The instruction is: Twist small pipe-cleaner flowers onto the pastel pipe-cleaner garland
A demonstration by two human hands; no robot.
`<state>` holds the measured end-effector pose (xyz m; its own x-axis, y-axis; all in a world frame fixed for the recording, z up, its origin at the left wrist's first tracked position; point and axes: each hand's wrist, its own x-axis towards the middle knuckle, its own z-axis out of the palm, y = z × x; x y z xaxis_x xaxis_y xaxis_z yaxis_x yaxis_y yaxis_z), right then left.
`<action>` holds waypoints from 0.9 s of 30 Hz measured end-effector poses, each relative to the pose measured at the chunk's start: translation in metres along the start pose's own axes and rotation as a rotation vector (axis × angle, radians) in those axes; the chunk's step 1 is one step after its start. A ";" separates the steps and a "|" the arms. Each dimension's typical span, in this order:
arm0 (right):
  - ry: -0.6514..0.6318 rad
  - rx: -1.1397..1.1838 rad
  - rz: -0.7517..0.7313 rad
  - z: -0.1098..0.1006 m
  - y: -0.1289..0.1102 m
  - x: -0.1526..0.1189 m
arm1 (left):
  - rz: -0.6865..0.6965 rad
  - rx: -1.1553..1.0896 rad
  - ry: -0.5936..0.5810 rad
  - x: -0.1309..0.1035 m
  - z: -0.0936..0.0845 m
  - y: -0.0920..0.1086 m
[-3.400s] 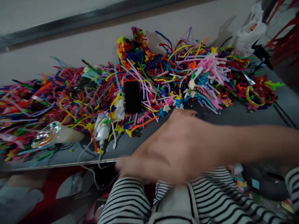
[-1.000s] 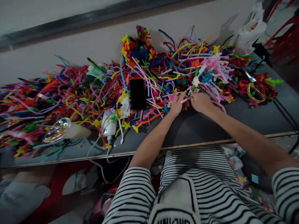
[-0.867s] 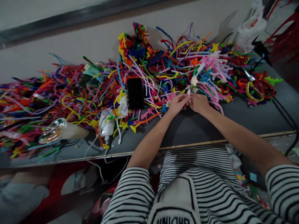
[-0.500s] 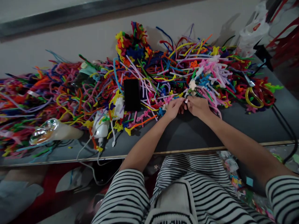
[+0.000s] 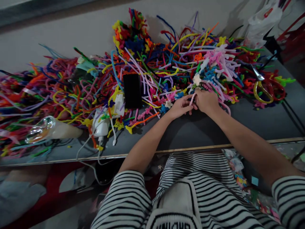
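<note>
A short light pink pipe cleaner (image 5: 192, 99) stands between my two hands near the table's front part. My left hand (image 5: 181, 107) pinches it from the left with bent fingers. Close against it on the right is my right hand (image 5: 206, 101), its fingers curled and mostly hidden behind its back; what they hold does not show clearly. A white flower (image 5: 196, 79) of fuzzy stems lies just beyond my hands. Left of my left hand lies another small white flower (image 5: 168, 104) beside blue ones.
A long heap of coloured pipe cleaners (image 5: 69, 76) runs along the wall. A black phone (image 5: 132, 91) lies on it. Scissors (image 5: 262, 90) are at the right, a white charger (image 5: 101, 124) with cables and a plastic cup (image 5: 64, 129) at the left. A white bag (image 5: 259, 27) stands back right.
My hands have shifted slightly apart, and the pink pipe cleaner between them now shows as a longer upright piece. The whole view has moved a little.
</note>
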<state>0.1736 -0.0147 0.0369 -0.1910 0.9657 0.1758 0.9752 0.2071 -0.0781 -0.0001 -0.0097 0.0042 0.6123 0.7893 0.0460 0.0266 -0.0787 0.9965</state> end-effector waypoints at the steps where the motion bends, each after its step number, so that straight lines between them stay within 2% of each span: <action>1: 0.000 0.005 0.012 0.001 0.001 0.000 | -0.024 -0.019 -0.010 0.000 -0.002 0.002; 3: 0.006 0.016 0.031 0.002 0.002 0.001 | -0.051 -0.049 0.021 0.000 -0.006 0.006; 8: 0.028 0.038 0.057 0.003 0.000 0.002 | -0.058 -0.063 0.262 -0.001 -0.017 0.012; 10: 0.024 0.056 0.041 0.002 -0.001 0.001 | -0.079 -0.048 0.301 -0.001 -0.018 0.012; 12: 0.032 0.079 0.012 0.002 -0.002 -0.001 | -0.106 -0.028 0.294 -0.001 -0.017 0.012; 19: 0.113 0.079 -0.037 0.003 0.004 -0.005 | -0.202 -0.093 0.120 -0.005 -0.012 0.016; 23: 0.144 0.138 -0.087 0.006 0.007 -0.002 | -0.195 -0.146 0.044 -0.007 -0.010 0.016; 25: 0.202 0.222 -0.117 0.000 0.003 0.000 | -0.181 -0.174 0.041 -0.006 -0.008 0.015; 27: 0.333 0.362 -0.176 -0.014 -0.006 -0.003 | -0.162 -0.214 0.086 -0.004 -0.006 0.014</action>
<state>0.1697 -0.0209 0.0510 -0.2449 0.8218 0.5144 0.8192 0.4592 -0.3436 -0.0072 -0.0105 0.0182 0.5438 0.8308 -0.1185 -0.0549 0.1761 0.9828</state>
